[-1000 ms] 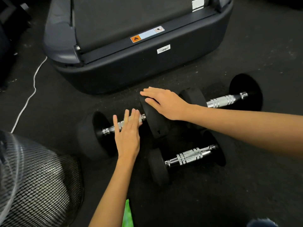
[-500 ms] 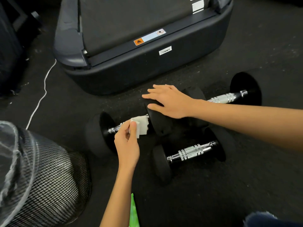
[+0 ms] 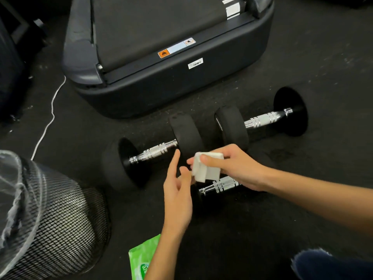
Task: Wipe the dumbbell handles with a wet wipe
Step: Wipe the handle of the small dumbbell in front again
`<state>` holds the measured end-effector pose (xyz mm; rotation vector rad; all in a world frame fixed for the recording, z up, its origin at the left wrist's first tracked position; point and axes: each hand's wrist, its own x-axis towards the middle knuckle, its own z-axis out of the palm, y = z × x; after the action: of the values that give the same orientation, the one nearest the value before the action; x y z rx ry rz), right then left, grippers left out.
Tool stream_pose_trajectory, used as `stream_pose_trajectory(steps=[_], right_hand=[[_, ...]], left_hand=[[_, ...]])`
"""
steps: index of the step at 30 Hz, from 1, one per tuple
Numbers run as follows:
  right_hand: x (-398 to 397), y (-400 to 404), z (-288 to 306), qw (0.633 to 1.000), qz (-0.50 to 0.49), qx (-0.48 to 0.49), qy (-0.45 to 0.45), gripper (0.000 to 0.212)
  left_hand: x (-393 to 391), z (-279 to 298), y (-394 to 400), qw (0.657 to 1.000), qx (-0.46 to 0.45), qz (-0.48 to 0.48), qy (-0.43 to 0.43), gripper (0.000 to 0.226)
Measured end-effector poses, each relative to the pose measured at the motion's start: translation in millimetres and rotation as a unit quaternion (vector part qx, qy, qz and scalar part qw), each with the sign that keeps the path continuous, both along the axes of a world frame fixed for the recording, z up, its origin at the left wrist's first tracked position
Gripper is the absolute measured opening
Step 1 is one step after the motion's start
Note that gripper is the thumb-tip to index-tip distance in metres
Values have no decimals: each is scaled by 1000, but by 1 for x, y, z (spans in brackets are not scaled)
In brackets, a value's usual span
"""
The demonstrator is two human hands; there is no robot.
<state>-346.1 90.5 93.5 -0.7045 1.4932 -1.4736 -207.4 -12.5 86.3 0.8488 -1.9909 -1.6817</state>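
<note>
Three black dumbbells with chrome handles lie on the dark floor. The left dumbbell and the far right dumbbell are fully in view. The near dumbbell is partly hidden under my hands. My right hand pinches a folded white wet wipe just above the near dumbbell's handle. My left hand hovers beside the wipe with fingers loosely spread, holding nothing.
A treadmill base stands just behind the dumbbells. A black mesh bin with a plastic liner is at the lower left. A green wet-wipe pack lies by my left forearm. A white cable runs along the floor on the left.
The wipe has passed from my left hand to my right. My right hand left the left dumbbell's weight and came toward me; my left hand let go and drew back from the handle.
</note>
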Motion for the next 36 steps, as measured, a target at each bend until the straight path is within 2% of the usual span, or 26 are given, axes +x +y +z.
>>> stream_pose_trajectory(steps=[1, 3, 5, 7, 9, 11, 14, 16, 17, 21, 25, 29, 33, 36], right_hand=[[0, 5, -3, 999, -37, -9, 8, 27], [-2, 11, -14, 985, -125, 8, 114, 19], [-3, 12, -26, 959, -152, 55, 233, 15], [1, 7, -36, 945, -110, 78, 299, 11], [4, -1, -46, 929, -67, 103, 349, 27], [4, -4, -51, 899, -43, 121, 418, 37], [3, -4, -64, 829, 48, 104, 547, 40], [10, 2, -78, 787, 124, 99, 596, 43], [16, 7, -86, 779, 145, 92, 603, 46], [22, 35, -100, 800, 167, 70, 572, 53], [15, 37, -94, 797, 152, 68, 580, 51], [26, 26, -95, 801, 163, 93, 568, 57], [17, 45, -99, 758, 166, 81, 626, 53], [18, 34, -96, 757, 155, 99, 627, 55]], left_hand=[[6, -6, 3, 995, -99, -2, -26, 49], [16, -23, 11, 955, -283, -32, -85, 51], [20, -42, 19, 902, -392, -77, -166, 59], [22, -56, 24, 856, -445, -105, -240, 63], [23, -62, 24, 834, -461, -115, -280, 66], [25, -65, 22, 830, -463, -127, -285, 67], [25, -62, 21, 854, -421, -144, -270, 71], [26, -58, 21, 873, -384, -152, -262, 79], [26, -56, 20, 876, -374, -158, -261, 83], [23, -48, 14, 851, -391, -188, -296, 87], [23, -42, 12, 810, -423, -219, -341, 92], [23, -39, 10, 805, -422, -226, -351, 92], [24, -40, 13, 816, -405, -221, -348, 94], [24, -40, 11, 818, -398, -228, -348, 93]])
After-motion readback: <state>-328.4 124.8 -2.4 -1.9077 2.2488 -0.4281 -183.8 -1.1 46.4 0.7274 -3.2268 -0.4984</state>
